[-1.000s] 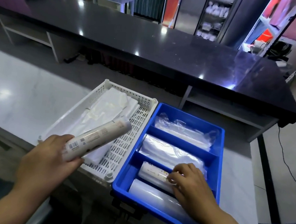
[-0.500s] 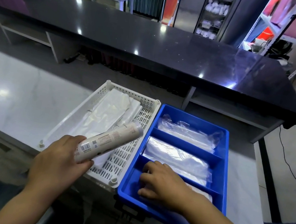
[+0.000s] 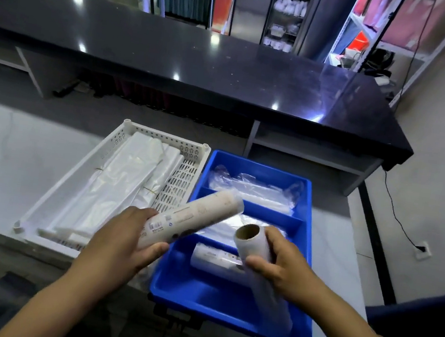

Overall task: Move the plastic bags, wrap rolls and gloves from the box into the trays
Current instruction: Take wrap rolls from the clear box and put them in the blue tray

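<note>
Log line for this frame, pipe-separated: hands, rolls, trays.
left hand holds labelled roll | right hand holds clear roll above blue tray | third roll lies in blue tray | white tray holds bags

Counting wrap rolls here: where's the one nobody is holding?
Head view, right of centre: the loose roll lies in the blue tray's nearest compartment, partly hidden by the tilted roll that the right hand grips.

Your pale counter point(image 3: 3, 167) carries a white perforated tray point(image 3: 73, 177), with a blue tray point(image 3: 258, 164) just beside it at three o'clock.
</note>
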Demonstrator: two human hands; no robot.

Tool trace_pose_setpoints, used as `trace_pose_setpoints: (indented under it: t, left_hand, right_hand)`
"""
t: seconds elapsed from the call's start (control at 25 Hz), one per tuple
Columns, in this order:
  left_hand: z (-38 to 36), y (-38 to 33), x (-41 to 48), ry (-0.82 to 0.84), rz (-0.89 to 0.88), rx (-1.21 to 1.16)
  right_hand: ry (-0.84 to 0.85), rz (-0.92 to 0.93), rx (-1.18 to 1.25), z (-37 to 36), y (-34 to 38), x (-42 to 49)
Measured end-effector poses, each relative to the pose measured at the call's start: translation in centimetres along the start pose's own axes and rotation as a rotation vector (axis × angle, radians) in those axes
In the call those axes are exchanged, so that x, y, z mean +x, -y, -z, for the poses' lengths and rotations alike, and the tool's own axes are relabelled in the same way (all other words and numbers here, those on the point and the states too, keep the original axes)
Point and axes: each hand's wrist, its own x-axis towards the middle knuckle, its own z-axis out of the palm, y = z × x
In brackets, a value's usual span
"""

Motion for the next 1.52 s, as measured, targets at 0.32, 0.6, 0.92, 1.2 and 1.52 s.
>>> trace_pose_setpoints:
  t: [0.32,0.6,0.92,1.2,1.52]
  left_hand:
    - [-5.3,-3.1,0.3,0.254,-0.271,0.057]
    - [-8.0,-3.8,1.1,0.348,-0.270,-0.034]
    - [-8.5,-3.7,1.3,0.382,-0.280,0.133]
    - [-9.1,-3.9,1.0,0.369,-0.217,0.054]
    - [-2.0,-0.9,1.3,-0.030,0.067,-0.006]
  right_hand:
    - [-0.632,0.193,0.267,6.1,1.7,-3.3]
    - [-0.687,0.153,0.197,5.5,1.1,-3.9]
    - [-0.634,0.117,0.194,4.9,0.8,-3.8]
    - [-0.574,0.131,0.135,4.1,1.9,-2.8]
    - [-0.198,0.170,-0.606,-2.8,2.5,0.3]
